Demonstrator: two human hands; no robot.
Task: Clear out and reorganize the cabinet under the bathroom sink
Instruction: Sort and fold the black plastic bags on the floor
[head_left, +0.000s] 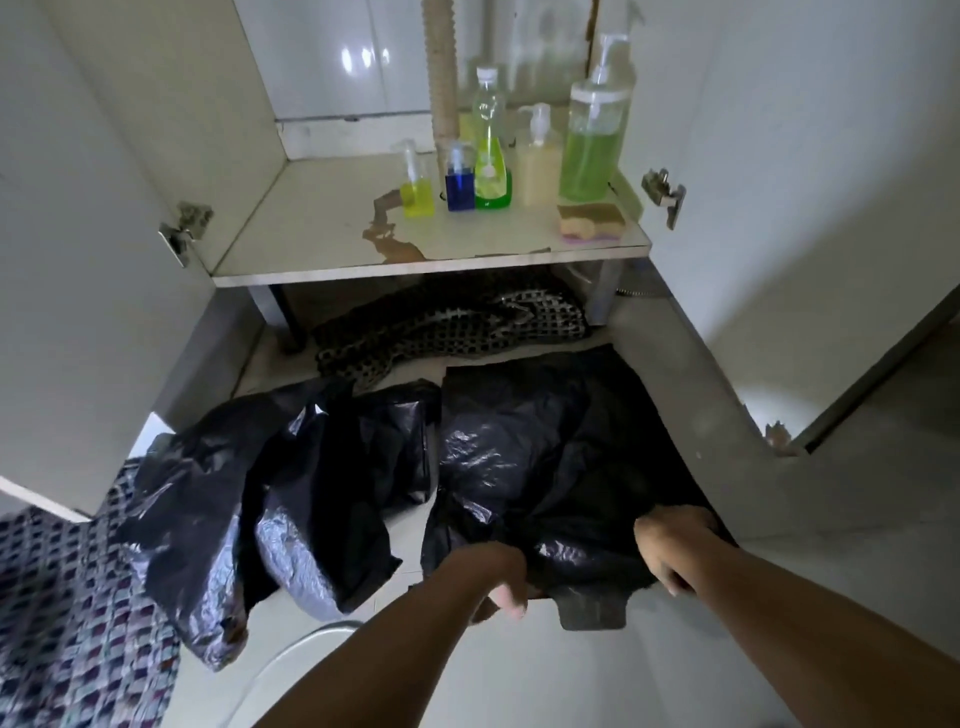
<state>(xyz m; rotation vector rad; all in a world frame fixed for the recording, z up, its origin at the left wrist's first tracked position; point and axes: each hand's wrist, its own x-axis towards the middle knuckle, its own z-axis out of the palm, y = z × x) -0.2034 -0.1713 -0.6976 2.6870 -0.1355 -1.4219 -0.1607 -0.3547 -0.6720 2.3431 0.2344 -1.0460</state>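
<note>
Both hands (498, 577) grip one bag (535, 447).

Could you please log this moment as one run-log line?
left hand: grips black bag | right hand: grips same bag | bottles: on shelf

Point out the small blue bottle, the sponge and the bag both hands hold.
Small blue square bottle (460, 189), head view, liquid-filled body.
Tan rectangular sponge (592, 221), head view, top face.
Black plastic bag (545, 447), head view, crinkled middle.
</note>
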